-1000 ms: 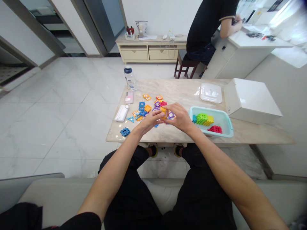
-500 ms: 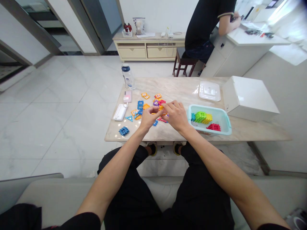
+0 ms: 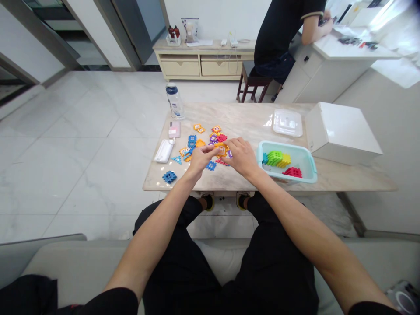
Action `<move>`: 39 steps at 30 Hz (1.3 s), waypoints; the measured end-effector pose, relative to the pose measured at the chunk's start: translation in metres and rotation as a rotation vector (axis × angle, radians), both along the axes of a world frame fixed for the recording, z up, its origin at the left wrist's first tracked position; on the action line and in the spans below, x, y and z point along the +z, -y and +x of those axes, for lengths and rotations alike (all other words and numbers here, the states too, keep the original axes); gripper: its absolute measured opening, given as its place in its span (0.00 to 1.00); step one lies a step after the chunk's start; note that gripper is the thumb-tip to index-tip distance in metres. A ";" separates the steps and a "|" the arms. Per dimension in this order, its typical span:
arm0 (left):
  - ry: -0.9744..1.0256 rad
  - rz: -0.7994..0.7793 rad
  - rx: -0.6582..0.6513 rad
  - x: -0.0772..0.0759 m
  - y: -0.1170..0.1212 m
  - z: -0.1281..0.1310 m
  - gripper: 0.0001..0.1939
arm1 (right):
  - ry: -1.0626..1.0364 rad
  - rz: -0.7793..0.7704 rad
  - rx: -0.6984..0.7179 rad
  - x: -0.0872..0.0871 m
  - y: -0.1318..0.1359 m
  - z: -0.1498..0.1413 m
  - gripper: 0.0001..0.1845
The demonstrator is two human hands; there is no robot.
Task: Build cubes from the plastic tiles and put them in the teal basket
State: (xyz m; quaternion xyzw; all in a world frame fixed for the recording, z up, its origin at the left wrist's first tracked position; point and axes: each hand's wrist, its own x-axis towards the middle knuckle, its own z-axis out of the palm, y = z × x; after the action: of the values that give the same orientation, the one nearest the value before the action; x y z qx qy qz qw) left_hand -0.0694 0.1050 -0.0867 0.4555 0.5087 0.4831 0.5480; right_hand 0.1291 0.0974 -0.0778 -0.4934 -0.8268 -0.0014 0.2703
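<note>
**Where does this scene unfold?**
At a marble-topped worktop [image 3: 249,118] on pale stone floor tiles [image 3: 82,131]. Beyond it, a seated person [image 3: 272,43] in black leans at a white counter [image 3: 341,52], near a low cream cabinet [image 3: 203,65].

**What lies on the worktop?**
Scattered interlocking plastic tiles [image 3: 200,142], a water bottle [image 3: 175,103], a clear lid [image 3: 287,122], a white box [image 3: 341,131] and a teal tub [image 3: 295,146] holding green, yellow and red tile stacks [image 3: 278,161].

**What is hard to make out?**
A flat pink item [image 3: 174,129] is blurred, and glare washes out the counter's far end.

**And the hands?**
Both forearms reach forward over the worktop's near edge. The orange tile [image 3: 221,151] sits between the left hand [image 3: 200,159] and right hand [image 3: 241,156], near the worktop's middle. Fingers from both sides close in and partly hide it, so whether either grip is clamped on it cannot be told.
</note>
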 end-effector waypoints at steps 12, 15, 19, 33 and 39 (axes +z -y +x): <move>-0.097 -0.032 -0.026 -0.002 0.002 0.001 0.20 | 0.029 -0.039 -0.015 -0.010 -0.005 0.003 0.22; -0.141 -0.050 -0.061 -0.004 0.003 0.001 0.22 | 0.119 -0.123 -0.047 -0.002 -0.003 0.002 0.22; -0.200 -0.075 -0.020 -0.006 -0.006 -0.003 0.18 | 0.261 -0.284 -0.071 0.007 -0.002 0.003 0.23; -0.130 -0.102 0.168 0.003 -0.022 -0.026 0.13 | 0.577 -0.680 -0.052 -0.044 -0.004 -0.007 0.27; -0.129 -0.054 0.168 0.006 -0.024 -0.030 0.13 | 0.551 -0.637 -0.046 -0.057 -0.003 -0.011 0.29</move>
State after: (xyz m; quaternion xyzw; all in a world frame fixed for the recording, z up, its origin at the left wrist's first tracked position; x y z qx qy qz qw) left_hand -0.0994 0.1286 -0.0804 0.4264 0.5921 0.4831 0.4840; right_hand 0.1185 0.1007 -0.1345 -0.5517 -0.8160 0.1165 -0.1271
